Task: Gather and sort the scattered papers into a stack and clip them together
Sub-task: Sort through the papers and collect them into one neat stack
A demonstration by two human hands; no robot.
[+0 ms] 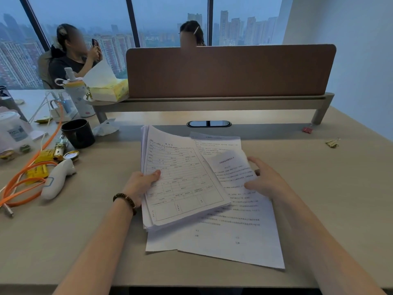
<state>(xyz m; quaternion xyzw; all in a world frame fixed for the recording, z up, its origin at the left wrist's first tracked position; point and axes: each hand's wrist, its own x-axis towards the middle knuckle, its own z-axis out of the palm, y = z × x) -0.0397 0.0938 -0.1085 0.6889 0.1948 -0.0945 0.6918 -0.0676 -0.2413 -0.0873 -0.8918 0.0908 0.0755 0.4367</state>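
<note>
The printing on the papers is too small and blurred to read: the top sheet of the stack (180, 179) is a ruled form with boxed cells, and the loose sheets (236, 226) under and beside it carry lines of text under a short centred heading. A white tub (11, 133) at the far left has a label, also unreadable.

The left hand (141, 184), with a bead bracelet (125, 202) at the wrist, grips the stack by its left edge, thumb pressed on top of the form and fingers underneath, so the stack is lifted at a slant over the loose sheets. The right hand (263, 179) is partly closed on the right edge of one loose sheet, thumb on top, and that sheet's upper corner curls upward. Another sheet (217, 143) lies flat beyond them, half covered.

All of this sits at the middle of the worktop (319, 199). Two binder clips wait well apart from the papers at the far right: a red clip (306, 130) near the divider's foot and a gold clip (332, 143) just in front of it. To the left are a black mug (78, 133), an orange cable (27, 177) and a white thermometer-like device (57, 178).
</note>
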